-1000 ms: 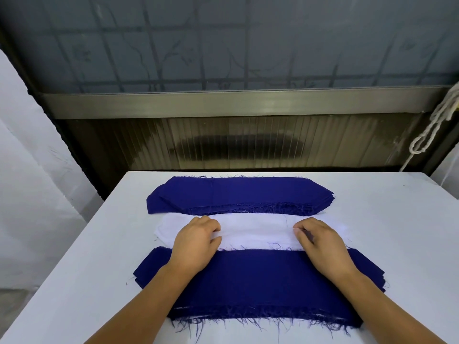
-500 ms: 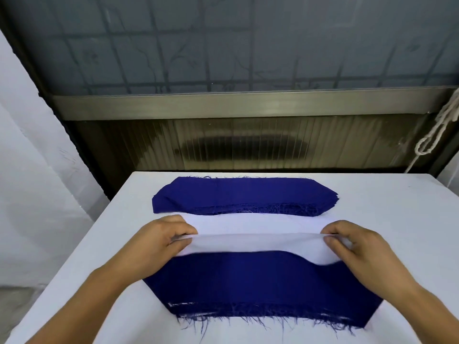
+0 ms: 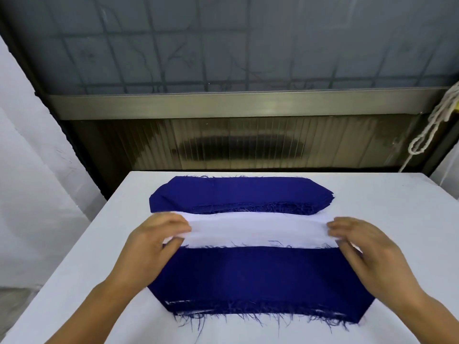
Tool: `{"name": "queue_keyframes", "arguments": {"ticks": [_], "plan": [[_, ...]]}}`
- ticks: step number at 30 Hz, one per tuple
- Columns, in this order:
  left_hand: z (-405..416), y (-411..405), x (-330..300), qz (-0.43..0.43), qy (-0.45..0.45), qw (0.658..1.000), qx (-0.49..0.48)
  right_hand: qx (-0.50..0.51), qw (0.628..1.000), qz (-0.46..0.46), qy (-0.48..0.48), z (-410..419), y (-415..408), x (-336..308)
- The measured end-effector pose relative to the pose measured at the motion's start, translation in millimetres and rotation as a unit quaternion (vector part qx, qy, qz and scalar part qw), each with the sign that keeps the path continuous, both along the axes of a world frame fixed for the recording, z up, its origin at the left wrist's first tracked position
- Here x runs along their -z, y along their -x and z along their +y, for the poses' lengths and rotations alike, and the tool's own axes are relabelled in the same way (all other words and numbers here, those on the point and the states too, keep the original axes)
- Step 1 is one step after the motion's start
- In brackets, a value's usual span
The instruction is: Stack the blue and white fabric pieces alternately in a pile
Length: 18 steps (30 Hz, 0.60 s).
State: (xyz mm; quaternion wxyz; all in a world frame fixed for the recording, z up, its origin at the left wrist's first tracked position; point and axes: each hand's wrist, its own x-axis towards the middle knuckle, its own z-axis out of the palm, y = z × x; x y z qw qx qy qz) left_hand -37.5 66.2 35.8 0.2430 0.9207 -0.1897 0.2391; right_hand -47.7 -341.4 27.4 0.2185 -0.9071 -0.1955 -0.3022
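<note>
Your left hand [image 3: 156, 235] and right hand [image 3: 360, 240] each pinch an end of the white piece [image 3: 258, 230], between the far blue pile [image 3: 238, 194] and near blue piece [image 3: 260, 276]. Next, lay it flat and even on the near blue piece.

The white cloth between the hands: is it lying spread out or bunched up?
Spread out: the white cloth stretches as a flat band between left hand and right hand.

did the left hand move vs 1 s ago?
Yes. The left hand has slid outward to the left end of the white fabric strip, pinching it there; judged against the far blue fabric stack, it sat nearer the middle before.
</note>
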Motion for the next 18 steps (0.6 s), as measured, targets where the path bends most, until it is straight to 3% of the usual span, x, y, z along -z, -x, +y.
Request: {"name": "queue_keyframes", "arguments": {"ticks": [3, 6, 13, 18], "plan": [[8.7, 21.5, 29.7, -0.022, -0.080, 0.993, 0.089, -0.072, 0.995, -0.022, 0.058, -7.2, 18.9, 28.2], [10.5, 36.3, 52.6, -0.004, -0.117, 0.987, 0.109, -0.098, 0.993, -0.008, 0.069, -8.8, 30.5, 46.8], [10.9, 37.9, 55.5, 0.015, -0.102, 0.989, 0.104, -0.085, 0.995, 0.010, 0.045, -8.2, 33.3, 47.4], [11.8, 41.0, 55.6, 0.084, -0.069, 0.989, 0.104, -0.091, 0.994, 0.046, 0.033, -10.4, 37.9, 48.8]]}}
